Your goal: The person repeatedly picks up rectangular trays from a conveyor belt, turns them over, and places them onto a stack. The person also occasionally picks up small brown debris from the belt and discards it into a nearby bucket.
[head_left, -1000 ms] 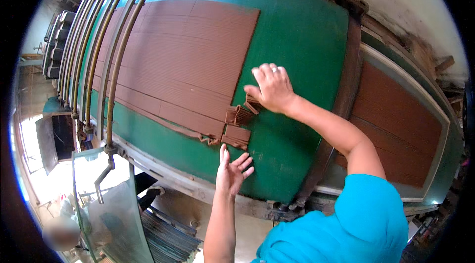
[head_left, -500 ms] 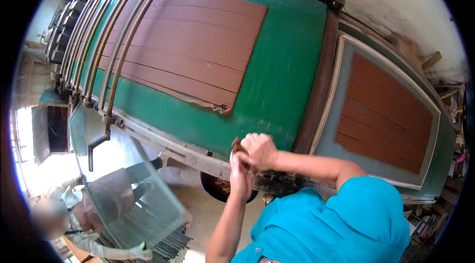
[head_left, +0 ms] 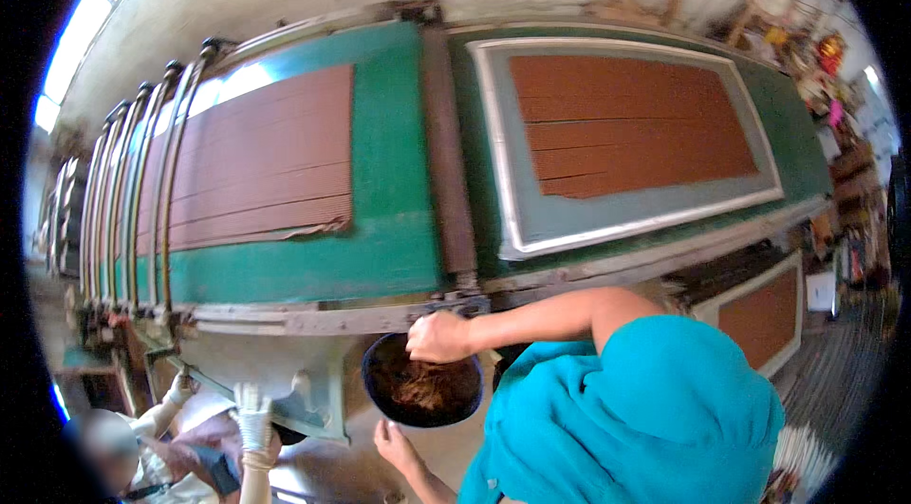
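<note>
My right hand is curled shut just over a black bowl that holds brown scraps; it seems to clutch some of that brown material. At the bowl's near rim, my left hand grips it from below. The bowl hangs just under the front edge of a long green belt. A wide brown sheet cut into long strips lies on the belt's left part. To the right, a grey framed tray carries more brown strips.
A brown roller bar crosses the belt between sheet and tray. Curved metal rods arch over the belt's left end. A person in white gloves crouches at lower left. Another framed tray sits lower right, beside cluttered shelves.
My right hand left the brown sheet's corner on the belt and came down, joining the left below the belt's edge. Both now sit at the black bowl, and my view has swung right.
</note>
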The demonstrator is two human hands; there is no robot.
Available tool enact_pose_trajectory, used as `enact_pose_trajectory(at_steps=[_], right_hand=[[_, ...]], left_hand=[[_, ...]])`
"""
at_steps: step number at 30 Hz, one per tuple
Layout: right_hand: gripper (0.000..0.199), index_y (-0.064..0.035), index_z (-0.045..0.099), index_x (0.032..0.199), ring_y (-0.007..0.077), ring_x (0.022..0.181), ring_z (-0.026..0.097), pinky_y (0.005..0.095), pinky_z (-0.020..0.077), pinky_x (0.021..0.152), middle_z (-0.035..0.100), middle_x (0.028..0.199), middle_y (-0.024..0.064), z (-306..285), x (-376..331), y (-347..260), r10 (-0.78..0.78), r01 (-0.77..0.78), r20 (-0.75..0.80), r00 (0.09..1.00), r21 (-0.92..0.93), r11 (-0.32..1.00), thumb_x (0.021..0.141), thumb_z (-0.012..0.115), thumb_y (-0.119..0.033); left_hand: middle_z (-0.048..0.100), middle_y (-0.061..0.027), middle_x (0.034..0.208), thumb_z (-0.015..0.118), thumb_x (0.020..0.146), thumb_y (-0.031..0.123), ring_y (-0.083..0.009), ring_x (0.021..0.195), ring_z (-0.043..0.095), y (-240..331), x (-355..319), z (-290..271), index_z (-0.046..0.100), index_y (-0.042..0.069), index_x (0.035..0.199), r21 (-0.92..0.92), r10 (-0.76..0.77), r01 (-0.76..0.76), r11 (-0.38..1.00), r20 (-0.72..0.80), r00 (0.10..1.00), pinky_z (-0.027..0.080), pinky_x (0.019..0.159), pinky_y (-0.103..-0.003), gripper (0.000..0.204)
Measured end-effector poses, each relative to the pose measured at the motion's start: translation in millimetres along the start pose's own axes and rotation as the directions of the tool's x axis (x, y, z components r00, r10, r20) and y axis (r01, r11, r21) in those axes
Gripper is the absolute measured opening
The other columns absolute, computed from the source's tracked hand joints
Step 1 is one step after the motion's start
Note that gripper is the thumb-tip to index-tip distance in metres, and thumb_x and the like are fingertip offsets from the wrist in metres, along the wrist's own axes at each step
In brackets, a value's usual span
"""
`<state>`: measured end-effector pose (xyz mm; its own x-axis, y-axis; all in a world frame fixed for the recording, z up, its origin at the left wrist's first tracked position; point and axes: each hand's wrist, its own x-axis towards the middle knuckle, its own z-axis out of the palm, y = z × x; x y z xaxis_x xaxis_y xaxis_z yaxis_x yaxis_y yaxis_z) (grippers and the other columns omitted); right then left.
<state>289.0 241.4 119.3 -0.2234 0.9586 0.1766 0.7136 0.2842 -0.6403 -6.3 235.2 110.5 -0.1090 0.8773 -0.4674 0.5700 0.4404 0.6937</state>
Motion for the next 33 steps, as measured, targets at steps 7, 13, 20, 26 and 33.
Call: enact_pose_trajectory(at_steps=[7, 13, 20, 26, 33], right_hand=[[0.027, -0.0110, 0.063, 0.083, 0.0266, 0.080, 0.060, 0.0392, 0.0488, 0.066, 0.062, 0.084, 0.0091, -77.8, -251.2, 21.6, 0.596, -0.632, -0.231, 0.769, -0.135, 0.763, 0.085, 0.045, -0.032], [0.029, -0.0057, 0.061, 0.088, 0.0227, 0.077, 0.061, 0.0363, 0.0483, 0.065, 0.064, 0.085, 0.0104, -73.1, -355.4, 11.3, 0.936, -0.870, -0.328, 0.131, 0.414, 0.267, 0.086, 0.045, -0.030], [0.036, -0.0074, 0.055, 0.105, 0.0138, 0.082, 0.056, 0.0299, 0.0484, 0.062, 0.060, 0.092, 0.0022, -76.5, -420.4, 104.3, 0.970, 0.070, 0.187, -0.154, 0.982, -0.178, 0.089, 0.045, -0.039], [0.055, 0.0031, 0.044, 0.106, 0.0306, 0.086, 0.059, 0.0440, 0.0515, 0.073, 0.057, 0.097, 0.0205, -85.0, -460.6, 191.9, 0.763, 0.716, 0.543, 0.350, 0.371, -0.592, 0.077, 0.063, -0.039], [0.057, 0.0066, 0.053, 0.092, 0.0215, 0.071, 0.062, 0.0328, 0.0536, 0.062, 0.061, 0.086, 0.0196, -148.1, -458.8, 176.7, 0.758, 0.502, 0.651, -0.024, 0.664, -0.554, 0.075, 0.064, -0.047]], left_hand=[[0.061, -0.0131, 0.098, 0.053, 0.085, 0.010, -0.0178, 0.085, 0.059, 83.6, -30.6, 111.0, 0.054, -0.008, 0.108, -0.298, 0.230, -0.120, 0.947, 0.369, 0.901, 0.046, 0.077, -0.027, 0.030], [0.062, -0.0105, 0.098, 0.056, 0.085, 0.013, -0.0151, 0.088, 0.057, 160.4, -71.9, 218.7, 0.055, -0.005, 0.110, -0.145, 0.453, -0.517, 0.844, 0.708, 0.541, 0.044, 0.080, -0.026, 0.031], [0.051, -0.0226, 0.115, 0.055, 0.080, 0.011, -0.0351, 0.101, 0.053, 333.2, -104.9, 423.9, 0.041, 0.000, 0.124, -0.120, 0.490, -0.973, 0.199, 0.871, -0.007, 0.044, 0.085, -0.039, 0.047], [0.040, -0.0233, 0.127, 0.051, 0.083, 0.017, -0.0381, 0.117, 0.039, 499.6, -86.4, 677.4, 0.033, 0.001, 0.130, -0.112, 0.478, -0.967, -0.228, 0.852, -0.212, 0.034, 0.097, -0.042, 0.053], [0.034, -0.0244, 0.132, 0.036, 0.091, 0.035, -0.0362, 0.125, 0.029, 579.9, 18.7, 892.3, 0.031, -0.004, 0.130, 0.084, 0.443, -0.991, -0.100, 0.896, 0.032, 0.024, 0.103, -0.040, 0.055]])
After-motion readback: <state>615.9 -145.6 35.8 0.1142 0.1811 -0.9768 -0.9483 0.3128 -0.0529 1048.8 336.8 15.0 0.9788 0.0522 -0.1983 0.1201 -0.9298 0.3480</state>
